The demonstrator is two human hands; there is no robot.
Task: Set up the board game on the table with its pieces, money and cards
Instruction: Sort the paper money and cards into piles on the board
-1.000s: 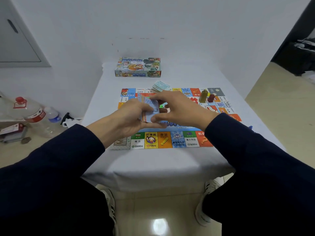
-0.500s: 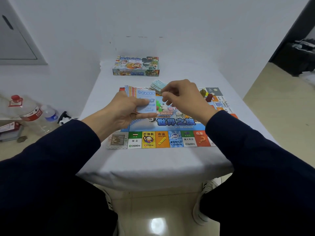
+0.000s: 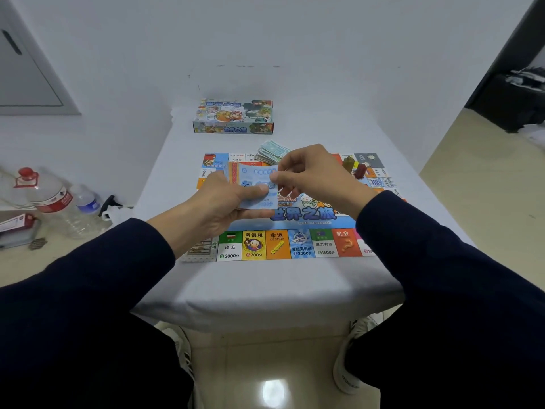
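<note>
Card stack (image 3: 256,184), pale blue top card, red-orange edges fanned behind.

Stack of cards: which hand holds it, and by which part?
The left hand grips the stack of cards by its lower left; the right hand pinches the front card's right edge.

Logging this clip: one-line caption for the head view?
Both hands hold a stack of cards above the board.

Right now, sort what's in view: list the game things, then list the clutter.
Game: board, box, money pile, two tokens, card stack held in left hand, pinched by right hand.

Clutter: water bottles, red item on floor.
</note>
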